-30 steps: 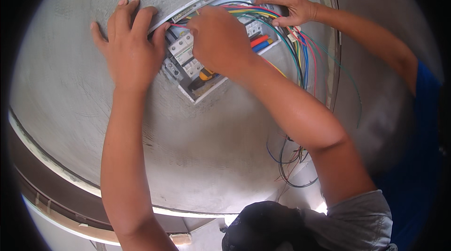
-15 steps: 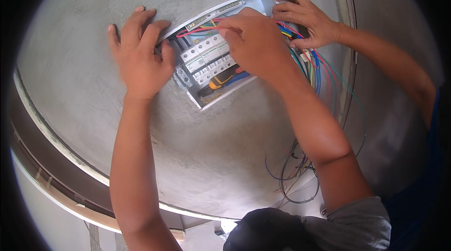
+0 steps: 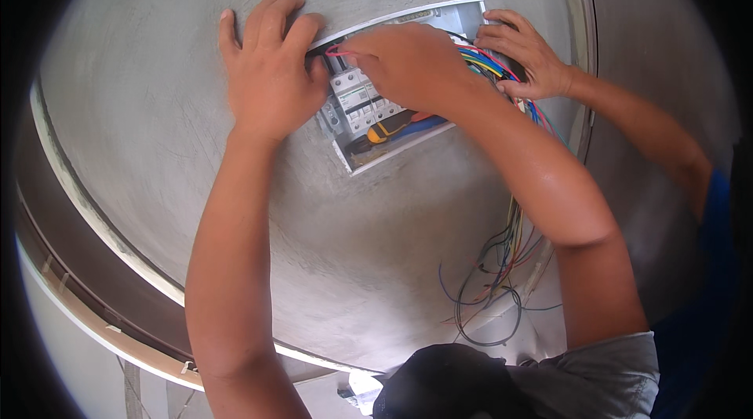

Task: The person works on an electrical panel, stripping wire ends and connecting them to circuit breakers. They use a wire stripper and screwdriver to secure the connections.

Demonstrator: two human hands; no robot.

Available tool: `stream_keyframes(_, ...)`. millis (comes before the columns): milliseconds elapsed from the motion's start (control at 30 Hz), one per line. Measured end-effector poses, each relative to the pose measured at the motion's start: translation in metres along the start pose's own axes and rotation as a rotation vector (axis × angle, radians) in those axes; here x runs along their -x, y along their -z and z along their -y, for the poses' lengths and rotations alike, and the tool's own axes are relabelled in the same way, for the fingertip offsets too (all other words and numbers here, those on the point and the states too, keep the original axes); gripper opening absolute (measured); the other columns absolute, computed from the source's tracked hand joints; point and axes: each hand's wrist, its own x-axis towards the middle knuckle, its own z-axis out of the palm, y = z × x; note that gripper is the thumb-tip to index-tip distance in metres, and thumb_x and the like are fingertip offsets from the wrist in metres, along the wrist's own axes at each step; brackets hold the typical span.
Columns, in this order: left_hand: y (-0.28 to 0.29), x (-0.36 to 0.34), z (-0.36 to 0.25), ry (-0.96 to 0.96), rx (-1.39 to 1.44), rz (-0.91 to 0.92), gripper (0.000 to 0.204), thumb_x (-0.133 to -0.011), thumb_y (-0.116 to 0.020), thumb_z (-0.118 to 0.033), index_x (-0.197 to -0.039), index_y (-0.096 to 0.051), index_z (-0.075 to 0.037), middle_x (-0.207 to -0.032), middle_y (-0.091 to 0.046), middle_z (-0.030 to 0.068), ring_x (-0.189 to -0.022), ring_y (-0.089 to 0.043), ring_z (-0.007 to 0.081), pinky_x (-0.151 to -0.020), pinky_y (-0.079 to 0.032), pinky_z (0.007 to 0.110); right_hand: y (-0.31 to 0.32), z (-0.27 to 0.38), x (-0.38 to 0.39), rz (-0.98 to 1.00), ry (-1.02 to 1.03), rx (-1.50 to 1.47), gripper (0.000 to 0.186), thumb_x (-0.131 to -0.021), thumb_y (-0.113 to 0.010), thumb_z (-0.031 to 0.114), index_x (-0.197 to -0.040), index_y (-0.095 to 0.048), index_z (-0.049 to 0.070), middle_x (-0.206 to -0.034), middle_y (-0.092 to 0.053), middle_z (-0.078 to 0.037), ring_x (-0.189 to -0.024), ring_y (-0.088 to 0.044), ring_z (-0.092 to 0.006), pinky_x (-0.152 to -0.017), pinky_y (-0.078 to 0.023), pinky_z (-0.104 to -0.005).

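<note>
My left hand (image 3: 271,78) lies against the grey wall with its fingers spread, its thumb at the upper left corner of a recessed electrical box (image 3: 404,148). Inside the box, a row of white circuit breakers (image 3: 357,97) is partly covered by my right hand (image 3: 416,66). That hand is closed, pinching a red wire (image 3: 337,51) near the top left of the breakers; its fingertips are partly hidden. Below the breakers lies a tool with a yellow and black grip (image 3: 378,134), beside something blue. A co-worker's hand (image 3: 529,58) rests at the box's right edge, by a bundle of coloured wires (image 3: 486,62).
Loose wires (image 3: 490,305) hang in loops below the box on the right. A wall edge (image 3: 582,43) runs down beyond the co-worker's forearm. A black cap (image 3: 451,384) and a grey sleeve (image 3: 596,372) show at the lower edge.
The whole view has shifted, with the box a little further right. My right hand has moved left across the breakers with the red wire, toward my left thumb.
</note>
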Motion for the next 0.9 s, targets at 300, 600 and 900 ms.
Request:
stream_keyframes(300, -0.002, 0.001, 0.0, -0.01, 0.035, -0.077, 0.043, -0.079, -0.081, -0.007, -0.119, -0.072, -0.021, -0.145, -0.065, 0.0011, -0.154, -0.053, 0.0239, -0.133, -0.025, 0.069, 0.004, 0.007, 0.002, 0.064, -0.051, 0.184, 0.022, -0.106, -0.064, 0.023, -0.108, -0.084, 0.016, -0.085, -0.08, -0.013, -0.084, -0.08, -0.0393, -0.075, -0.063, -0.0535)
stream_keyframes(600, -0.005, 0.001, 0.0, -0.003, 0.021, -0.077, 0.042, -0.08, -0.081, -0.006, -0.118, -0.072, -0.02, -0.144, -0.066, 0.0025, -0.155, -0.054, 0.0248, -0.133, -0.026, 0.067, 0.018, 0.02, -0.017, 0.341, -0.028, 0.251, 0.026, -0.101, -0.064, 0.028, -0.103, -0.087, 0.015, -0.098, -0.085, -0.011, -0.09, -0.082, -0.0393, -0.079, -0.066, -0.0531)
stream_keyframes(900, 0.002, 0.0, -0.003, 0.008, 0.059, -0.095, 0.041, -0.08, -0.077, -0.002, -0.118, -0.073, -0.018, -0.145, -0.066, 0.0037, -0.156, -0.054, 0.0251, -0.134, -0.025, 0.065, 0.017, 0.012, 0.006, 0.227, -0.118, 0.112, 0.04, -0.113, -0.056, 0.033, -0.136, -0.08, 0.011, -0.087, -0.079, -0.02, -0.088, -0.079, -0.0428, -0.081, -0.06, -0.0567)
